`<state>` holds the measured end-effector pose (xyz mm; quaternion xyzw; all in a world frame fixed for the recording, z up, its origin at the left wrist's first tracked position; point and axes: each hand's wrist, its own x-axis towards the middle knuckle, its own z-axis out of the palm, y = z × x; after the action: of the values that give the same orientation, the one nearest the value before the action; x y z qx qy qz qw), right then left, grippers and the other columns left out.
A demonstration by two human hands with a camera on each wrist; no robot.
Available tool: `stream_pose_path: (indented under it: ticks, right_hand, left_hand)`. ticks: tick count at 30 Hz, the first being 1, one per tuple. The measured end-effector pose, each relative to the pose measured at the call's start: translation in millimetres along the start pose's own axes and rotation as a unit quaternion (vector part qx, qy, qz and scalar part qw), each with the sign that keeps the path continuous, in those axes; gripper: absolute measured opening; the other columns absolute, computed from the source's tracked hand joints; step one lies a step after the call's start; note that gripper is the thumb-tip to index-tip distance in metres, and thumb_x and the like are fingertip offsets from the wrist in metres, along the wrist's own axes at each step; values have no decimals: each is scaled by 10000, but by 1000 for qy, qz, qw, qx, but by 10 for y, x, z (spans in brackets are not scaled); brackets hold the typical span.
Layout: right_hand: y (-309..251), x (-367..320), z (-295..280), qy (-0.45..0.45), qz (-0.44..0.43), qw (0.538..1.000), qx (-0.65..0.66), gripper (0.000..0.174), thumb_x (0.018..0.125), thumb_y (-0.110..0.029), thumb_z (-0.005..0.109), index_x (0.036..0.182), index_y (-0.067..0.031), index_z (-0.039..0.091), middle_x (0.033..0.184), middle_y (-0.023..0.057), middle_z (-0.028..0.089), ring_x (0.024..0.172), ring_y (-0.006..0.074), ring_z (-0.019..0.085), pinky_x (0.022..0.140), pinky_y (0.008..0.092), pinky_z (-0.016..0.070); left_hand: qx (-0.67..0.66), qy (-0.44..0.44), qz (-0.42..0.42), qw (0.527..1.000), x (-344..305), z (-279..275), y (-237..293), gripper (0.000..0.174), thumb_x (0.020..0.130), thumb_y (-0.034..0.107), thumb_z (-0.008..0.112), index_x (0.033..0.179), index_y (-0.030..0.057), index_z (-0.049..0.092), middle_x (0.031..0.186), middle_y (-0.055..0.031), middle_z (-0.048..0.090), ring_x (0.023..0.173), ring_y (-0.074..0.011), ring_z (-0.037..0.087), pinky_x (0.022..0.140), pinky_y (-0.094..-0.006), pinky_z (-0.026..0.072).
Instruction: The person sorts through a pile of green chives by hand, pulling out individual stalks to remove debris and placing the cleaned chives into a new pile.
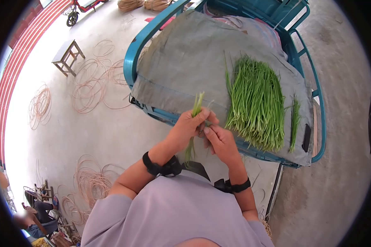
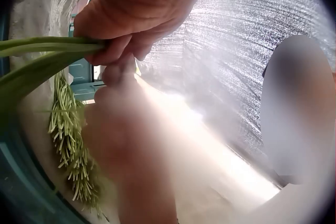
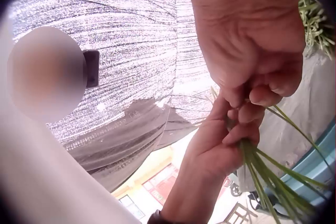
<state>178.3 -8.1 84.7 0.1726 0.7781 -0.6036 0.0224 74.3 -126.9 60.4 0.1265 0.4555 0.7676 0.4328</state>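
In the head view, my left hand point(image 1: 189, 126) grips a small bunch of chives point(image 1: 197, 103) in front of the cart's edge. Pale ends stick up above the fist, and green blades hang below it. My right hand point(image 1: 221, 143) meets the left one, thumb and fingers pinching at the bunch. A thin blade point(image 3: 294, 122) comes out by the right fingers in the right wrist view; the pinched spot itself is hidden. To the right, a large pile of chives point(image 1: 257, 105) lies on a grey cloth point(image 1: 185, 53), with a smaller bunch point(image 1: 294, 123) beside it.
The cloth covers the bed of a blue cart with metal rails point(image 1: 130, 61). A flat black object point(image 1: 306, 138) lies at its right corner. Coils of thin cane point(image 1: 88, 88) and a wooden stool point(image 1: 68, 57) stand on the floor at left. A person point(image 1: 39, 222) sits at lower left.
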Motion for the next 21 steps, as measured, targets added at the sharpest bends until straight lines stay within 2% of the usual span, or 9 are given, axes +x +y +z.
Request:
stream_pose_path:
  ticks: [1,4,7,10,14,17,21]
  right_hand:
    - [3,10,14,-2,7,1000,6,294,966,-265,472,833,-39,605,607,-1,556,448,39,452,411,193,355]
    - [86,-9,1,-11,30,999,20,315,971,-279,457,832,-38,604,601,2,547,446,40,444,413,190,350]
    - [221,-94,-88,-24,63,997,27,301,963,-263,465,825,-35,606,606,2,545,467,41,444,435,192,359]
    - [315,-217,-126,-19,93,994,53,292,959,-252,474,818,-33,608,614,1,549,485,42,450,448,191,364]
    - [379,-337,-145,1,94,994,60,309,959,-268,485,808,-29,611,617,-1,551,502,40,460,455,185,364]
    - [484,-396,-178,20,96,992,78,354,966,-304,479,820,-15,621,618,13,565,490,51,474,451,193,368]
    - [662,-441,-245,1,60,992,109,350,964,-307,484,839,-13,627,651,27,593,515,63,497,484,201,395]
  left_hand:
    - [-13,0,12,1000,20,-45,-27,269,965,299,488,1023,66,608,878,-16,638,620,-50,473,509,-196,342]
    - [-59,121,71,988,94,-116,-47,251,965,295,488,1019,62,566,858,-16,630,707,-107,573,610,-236,453]
    - [-213,128,107,963,170,-349,16,279,962,303,492,1101,63,521,837,-3,614,778,-153,619,730,-308,515]
    - [-252,127,127,951,204,-528,113,292,960,309,491,1132,73,498,801,7,599,808,-163,627,766,-332,533]
    - [-275,164,135,938,256,-612,112,291,958,306,500,1132,73,498,729,41,503,642,-96,525,603,-248,481]
    - [-296,128,160,933,303,-805,122,278,954,297,516,1121,75,506,713,53,436,566,-63,413,479,-207,363]
    - [-133,122,82,980,253,-606,239,248,930,256,561,1095,72,548,633,63,379,528,-38,349,423,-194,259]
